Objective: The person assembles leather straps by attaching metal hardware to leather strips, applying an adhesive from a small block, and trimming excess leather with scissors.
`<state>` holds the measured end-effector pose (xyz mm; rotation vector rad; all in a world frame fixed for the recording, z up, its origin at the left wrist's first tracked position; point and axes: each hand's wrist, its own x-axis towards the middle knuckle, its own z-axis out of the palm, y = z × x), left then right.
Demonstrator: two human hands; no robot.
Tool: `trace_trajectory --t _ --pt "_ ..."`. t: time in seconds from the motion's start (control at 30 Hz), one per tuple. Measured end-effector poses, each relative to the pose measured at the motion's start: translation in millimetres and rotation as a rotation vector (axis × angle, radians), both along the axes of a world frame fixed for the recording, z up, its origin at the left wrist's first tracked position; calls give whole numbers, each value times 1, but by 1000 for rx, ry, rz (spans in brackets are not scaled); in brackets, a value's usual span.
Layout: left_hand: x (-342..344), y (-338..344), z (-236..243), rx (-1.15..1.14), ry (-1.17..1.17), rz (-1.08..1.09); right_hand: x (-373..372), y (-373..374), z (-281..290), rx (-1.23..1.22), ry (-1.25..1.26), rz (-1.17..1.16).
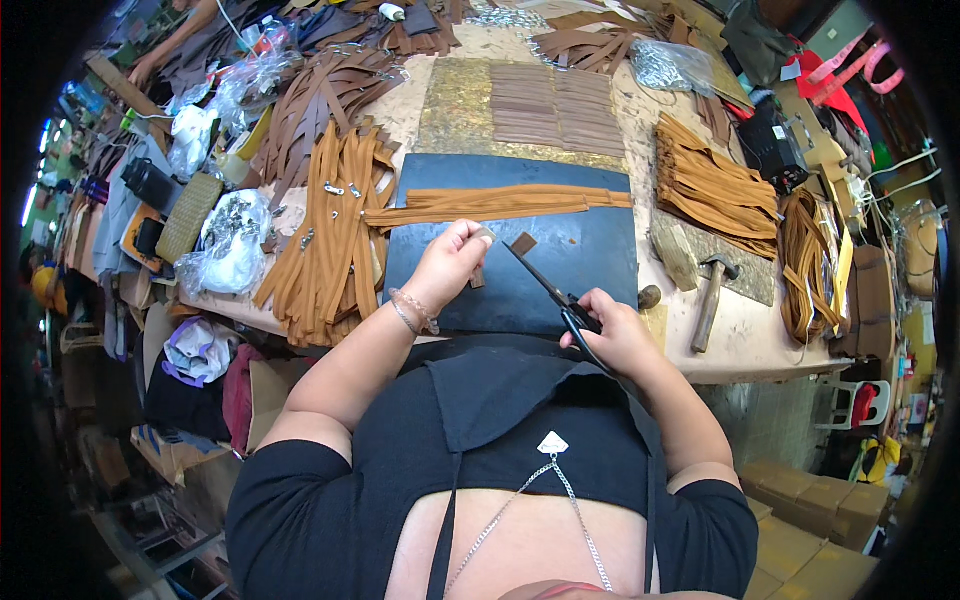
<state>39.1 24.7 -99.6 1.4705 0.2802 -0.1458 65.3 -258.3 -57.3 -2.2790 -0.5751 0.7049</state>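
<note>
My left hand [455,262] is raised over the black mat [430,300], thumb and fingers pinched on a small brownish piece [487,236]. Another bit of brown material [477,279] shows just below those fingers. In my right hand [615,335] is a pair of black-handled scissors [545,283], its blades pointing up and left towards the left hand. A small dark brown square [523,243] lies on the mat near the blade tips. Farther back, long tan-brown strips [490,204] stretch across the mat, beyond both hands.
Left of the mat lies a heap of tan strips [325,240] with small metal parts on it. To the right are bundled tan strips [710,185], a wooden block [675,255] and a hammer [711,305]. Another person's arm [170,45] reaches in at far left.
</note>
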Motion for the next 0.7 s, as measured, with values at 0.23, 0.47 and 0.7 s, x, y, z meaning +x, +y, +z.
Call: trace_trajectory --t 0.23,0.47,0.7 --pt "0 -16 20 -66 73 -20 -4 -7 22 -156 -179 70" --pt "9 -14 2 -183 -50 -99 -7 -21 23 -232 -288 180" --pt "8 -4 8 -96 -17 52 22 -97 12 -240 -377 -345"
